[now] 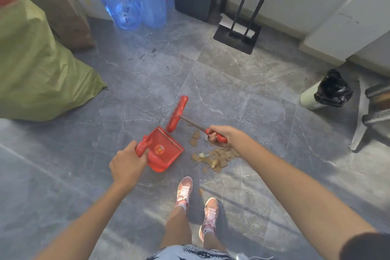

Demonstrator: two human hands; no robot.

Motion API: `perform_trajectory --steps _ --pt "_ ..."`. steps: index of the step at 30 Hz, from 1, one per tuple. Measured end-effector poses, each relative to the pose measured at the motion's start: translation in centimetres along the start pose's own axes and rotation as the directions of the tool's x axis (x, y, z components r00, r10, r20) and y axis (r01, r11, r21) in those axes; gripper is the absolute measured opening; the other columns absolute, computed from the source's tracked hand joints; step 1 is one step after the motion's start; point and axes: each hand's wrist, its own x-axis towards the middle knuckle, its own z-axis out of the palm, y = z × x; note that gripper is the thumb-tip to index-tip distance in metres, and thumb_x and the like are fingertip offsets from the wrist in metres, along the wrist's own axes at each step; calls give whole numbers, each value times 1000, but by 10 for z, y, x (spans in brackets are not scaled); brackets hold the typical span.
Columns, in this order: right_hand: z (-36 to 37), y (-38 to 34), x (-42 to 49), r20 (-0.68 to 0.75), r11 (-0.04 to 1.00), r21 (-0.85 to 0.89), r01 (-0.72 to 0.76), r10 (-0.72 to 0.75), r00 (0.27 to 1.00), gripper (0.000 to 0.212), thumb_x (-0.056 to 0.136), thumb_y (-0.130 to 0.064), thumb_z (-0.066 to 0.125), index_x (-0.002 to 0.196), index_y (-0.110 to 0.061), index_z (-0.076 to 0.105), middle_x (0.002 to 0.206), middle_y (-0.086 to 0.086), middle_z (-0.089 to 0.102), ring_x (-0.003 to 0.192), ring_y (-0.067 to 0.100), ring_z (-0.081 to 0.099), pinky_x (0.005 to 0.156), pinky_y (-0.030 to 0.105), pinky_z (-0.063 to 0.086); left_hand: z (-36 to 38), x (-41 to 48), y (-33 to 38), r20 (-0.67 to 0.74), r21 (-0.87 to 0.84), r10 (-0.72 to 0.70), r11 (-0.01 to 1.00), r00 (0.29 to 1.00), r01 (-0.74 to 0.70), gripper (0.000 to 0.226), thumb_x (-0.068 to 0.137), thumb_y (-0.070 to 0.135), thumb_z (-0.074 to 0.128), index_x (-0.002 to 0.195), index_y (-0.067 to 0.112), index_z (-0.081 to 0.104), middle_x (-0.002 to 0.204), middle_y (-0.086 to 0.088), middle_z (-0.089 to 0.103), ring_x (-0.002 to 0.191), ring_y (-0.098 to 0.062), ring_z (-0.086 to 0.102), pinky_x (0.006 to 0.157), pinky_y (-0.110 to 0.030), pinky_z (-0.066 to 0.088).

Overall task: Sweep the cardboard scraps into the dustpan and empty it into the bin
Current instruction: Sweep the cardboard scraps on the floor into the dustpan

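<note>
The left hand point(126, 167) was closed on the dustpan point(163, 151) handle, the right hand point(219, 135) on the brush point(178, 113) handle. The cardboard scraps point(215, 157) were found just right of the pan mouth, nearer the right hand; the bin point(328, 91) stood well apart, far right.

A red dustpan point(163, 148) is held by its handle in the left hand point(127, 165), its tray seen tilted above the grey marble floor point(242, 82). A red brush point(177, 114) is gripped at its handle end by the right hand point(219, 134), the head raised just beyond the dustpan. Cardboard scraps point(217, 158) are scattered on the floor just right of the dustpan, ahead of two pink shoes point(197, 202). A bin point(326, 91) lined with a black bag is seen well apart at the right.
</note>
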Motion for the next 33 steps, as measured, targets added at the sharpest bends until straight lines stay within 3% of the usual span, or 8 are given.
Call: perform_trajectory --steps 7,11,17,21,26,33 --pt "-5 -16 60 6 991 124 -52 52 999 23 92 1 40 73 -11 36 63 1 30 21 8 32 24 13 30 10 20 -1 -6 23 -17 1000 1000 17 34 81 43 65 71 15 49 66 -19 62 72 -41 62 60 -38 40" --pt "-62 4 59 38 961 258 -102 96 995 17 96 -2 41 80 -7 42 54 4 38 23 8 34 24 15 31 10 22 -6 2 33 -16 999 1000 16 31 81 42 66 74 15 53 63 -17 61 70 -41 62 60 -39 41" --pt "-157 60 24 16 907 400 -132 137 990 12 99 -8 40 88 -5 43 67 4 32 24 9 35 25 15 32 10 13 1 11 44 0 999 1000 0 33 82 40 65 68 17 46 61 -16 60 68 -41 61 60 -38 40" --pt "-193 98 -1 -10 875 460 -151 175 985 15 99 -10 42 88 -2 44 44 6 39 23 9 34 24 15 31 13 -2 8 11 75 48 996 999 -49 29 82 38 67 74 15 52 64 -18 61 69 -41 62 59 -37 39" --pt "-213 126 -23 -45 853 507 -122 168 985 11 99 -8 42 88 -5 44 57 11 43 25 9 35 24 14 31 20 -22 12 16 119 91 989 996 -92 28 82 41 66 74 17 53 60 -14 61 64 -38 62 57 -36 44" --pt "-213 139 -42 -72 911 407 -72 110 991 8 97 -4 43 90 -6 43 72 11 38 25 7 35 24 13 32 25 -59 14 -40 121 52 992 998 -47 24 81 33 67 73 15 53 60 -15 60 63 -39 62 57 -36 42"
